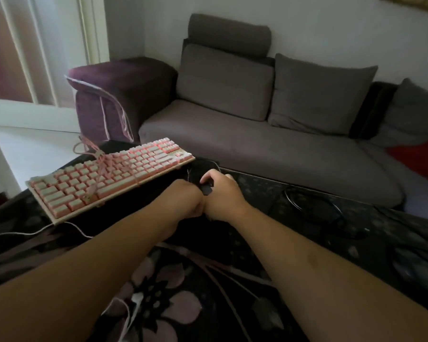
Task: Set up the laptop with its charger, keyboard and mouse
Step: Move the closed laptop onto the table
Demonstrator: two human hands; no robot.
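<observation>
A grey sofa (pixel 269 134) fills the back of the room, and a dark flowered rug (pixel 183 304) covers the floor in front of it. A pink keyboard (pixel 109 176) lies tilted on a dark surface at the left, its pink cable (pixel 98 156) bundled on top of the keys. A black cable (pixel 314 211) is coiled on the rug near the sofa. The right hand (pixel 220 191) has its fingers closed around a small black object (pixel 206 188), too dark to identify. The left hand (pixel 193 198) touches the right; its fingers are hidden, so their state cannot be told.
</observation>
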